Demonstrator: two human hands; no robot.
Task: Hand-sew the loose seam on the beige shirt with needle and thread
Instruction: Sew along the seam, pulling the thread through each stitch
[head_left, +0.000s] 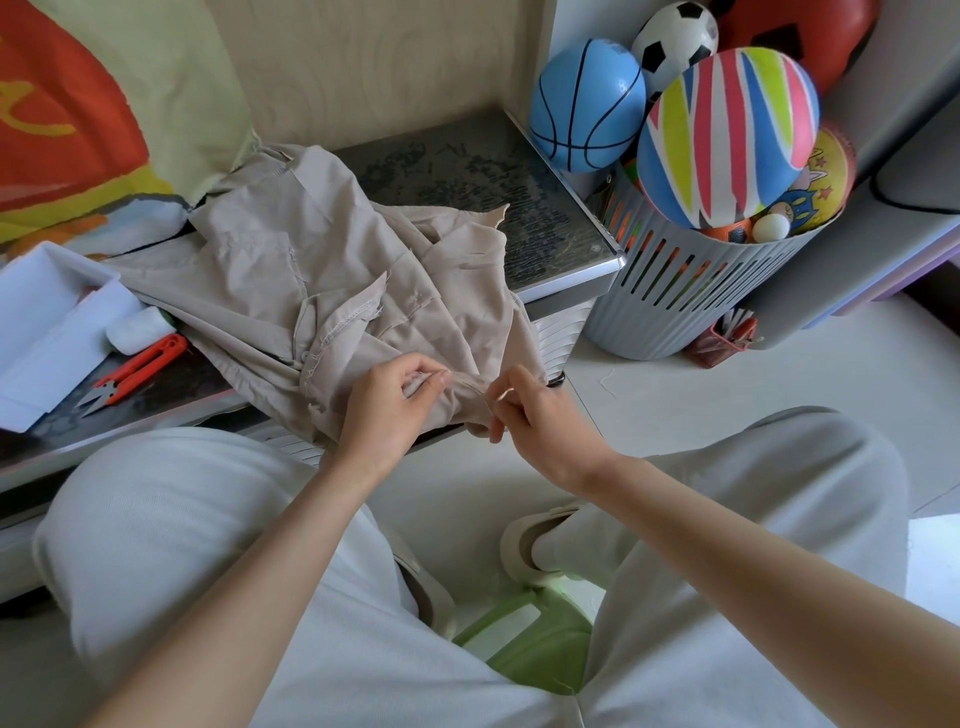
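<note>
The beige shirt (332, 270) lies crumpled on a low dark-topped table (519, 171), its lower edge hanging over the front. My left hand (387, 400) pinches a fold of that edge between thumb and fingers. My right hand (530, 410) is just to the right, its fingertips pinched together at the fabric. They seem to hold a thin needle (488, 402), which is barely visible, and I cannot make out any thread.
Orange thread snips (135, 371) and a white spool (137, 330) lie at the table's left beside a white box (52, 322). A grey slatted basket (691, 296) full of balls stands right of the table. My knees flank a green stool (524, 634).
</note>
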